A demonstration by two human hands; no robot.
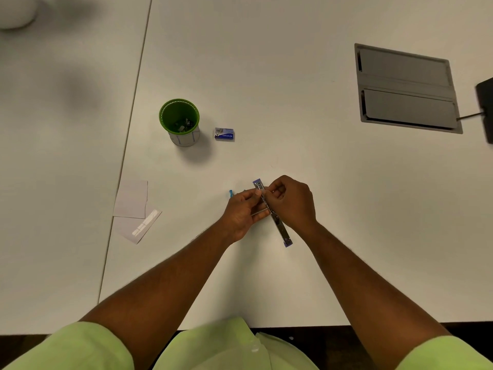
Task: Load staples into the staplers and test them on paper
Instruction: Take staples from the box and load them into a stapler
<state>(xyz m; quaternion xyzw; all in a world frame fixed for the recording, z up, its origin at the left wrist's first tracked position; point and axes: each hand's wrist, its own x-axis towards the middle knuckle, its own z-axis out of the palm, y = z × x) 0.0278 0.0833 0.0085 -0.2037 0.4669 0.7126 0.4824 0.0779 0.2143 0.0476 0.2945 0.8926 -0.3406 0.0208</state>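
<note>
1. The stapler (273, 213) lies opened out flat between the two hands, over the table (293, 116) straight in front of the person. Its long axis runs from its far end near the fingertips, down and slightly rightward to its near purple tip beside the right wrist.
2. The right hand (292, 202) is curled round the far half of the stapler from the right, fingers closed on the metal channel.
3. The left hand (244, 212) comes in from the left with thumb and fingers pinched together at the channel; it seems to hold a thin strip of staples, though that is too small to tell surely.
4. Both hands meet at the far end, so the strip likely has to line up with the channel's axis before sliding in.
5. A blue piece (231, 193) peeps out just beyond the left hand.
6. The staple box (224, 134) and green cup (179, 121) stand well apart, farther off; the papers (133, 206) lie left.
</note>
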